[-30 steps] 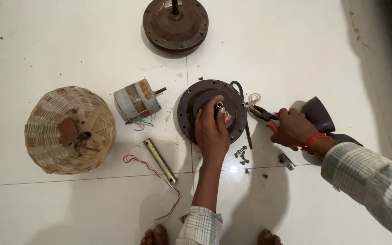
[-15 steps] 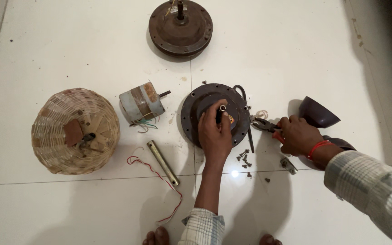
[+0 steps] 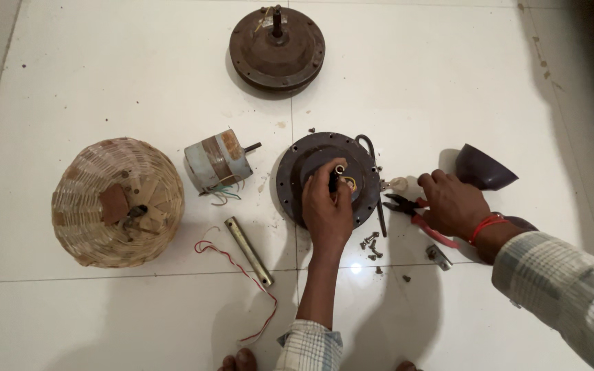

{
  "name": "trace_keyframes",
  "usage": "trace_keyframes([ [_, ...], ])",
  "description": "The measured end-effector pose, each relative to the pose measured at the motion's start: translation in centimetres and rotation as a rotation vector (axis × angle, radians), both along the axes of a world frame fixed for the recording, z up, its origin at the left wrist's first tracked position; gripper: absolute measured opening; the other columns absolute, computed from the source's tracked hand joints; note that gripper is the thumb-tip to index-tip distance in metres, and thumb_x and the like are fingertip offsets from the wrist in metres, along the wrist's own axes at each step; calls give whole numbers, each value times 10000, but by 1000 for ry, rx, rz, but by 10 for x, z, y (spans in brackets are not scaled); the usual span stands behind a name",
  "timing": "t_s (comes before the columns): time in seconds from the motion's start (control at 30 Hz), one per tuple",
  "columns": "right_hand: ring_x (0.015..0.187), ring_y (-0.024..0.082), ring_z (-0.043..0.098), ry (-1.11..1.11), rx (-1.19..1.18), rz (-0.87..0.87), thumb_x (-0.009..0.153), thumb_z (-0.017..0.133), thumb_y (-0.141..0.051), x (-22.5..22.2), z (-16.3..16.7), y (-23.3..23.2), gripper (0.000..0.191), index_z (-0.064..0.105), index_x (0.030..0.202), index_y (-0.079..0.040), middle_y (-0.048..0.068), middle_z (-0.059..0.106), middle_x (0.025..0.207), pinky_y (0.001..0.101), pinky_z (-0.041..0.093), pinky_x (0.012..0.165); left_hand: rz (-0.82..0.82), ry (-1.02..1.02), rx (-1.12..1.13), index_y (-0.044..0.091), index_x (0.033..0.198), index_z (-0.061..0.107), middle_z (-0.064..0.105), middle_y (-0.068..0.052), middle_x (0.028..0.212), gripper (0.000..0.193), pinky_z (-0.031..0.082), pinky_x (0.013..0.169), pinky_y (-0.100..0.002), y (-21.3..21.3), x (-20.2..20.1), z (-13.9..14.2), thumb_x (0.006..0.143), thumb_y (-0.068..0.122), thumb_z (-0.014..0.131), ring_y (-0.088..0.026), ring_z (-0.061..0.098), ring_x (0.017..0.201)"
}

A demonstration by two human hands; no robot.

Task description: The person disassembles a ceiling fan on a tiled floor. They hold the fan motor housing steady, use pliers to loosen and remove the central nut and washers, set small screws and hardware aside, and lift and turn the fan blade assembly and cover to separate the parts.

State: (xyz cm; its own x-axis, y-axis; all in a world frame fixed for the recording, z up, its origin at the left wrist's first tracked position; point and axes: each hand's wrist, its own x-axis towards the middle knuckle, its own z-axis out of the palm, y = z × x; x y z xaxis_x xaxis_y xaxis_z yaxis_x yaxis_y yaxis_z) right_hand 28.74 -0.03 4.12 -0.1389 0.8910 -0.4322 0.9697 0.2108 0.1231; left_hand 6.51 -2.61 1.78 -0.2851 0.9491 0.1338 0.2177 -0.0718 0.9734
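On the white tiled floor [image 3: 104, 69], the left hand [image 3: 328, 206] rests on a dark round motor plate [image 3: 297, 172] lying flat near the middle, its fingers curled closed around the short shaft [image 3: 339, 170] that stands at the plate's centre. The right hand [image 3: 454, 204], just right of the plate, is closed around the red handles of a pair of pliers [image 3: 407, 206], whose dark nose points toward the plate's rim. Small screws [image 3: 370, 244] lie scattered just below the plate. A wound motor core [image 3: 218, 159] sits to the plate's left, a woven basket [image 3: 117, 200] farther left, a second rusty round housing [image 3: 276, 48] toward the far edge, and a dark bowl-shaped cover [image 3: 484, 168] beside the right hand.
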Motion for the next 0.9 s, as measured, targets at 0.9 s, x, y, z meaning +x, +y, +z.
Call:
trace_keyframes([
  [0.9,1005,337,703,156,-23,196,892,638,-179,-25,-1,13,381,536,1253,-114,93,640,1234,451,594,789,76,68,103,78,1173,659,716,-119,1129,228,376,1171,-468,-5,15,2,972,95,552,-327,658,1081],
])
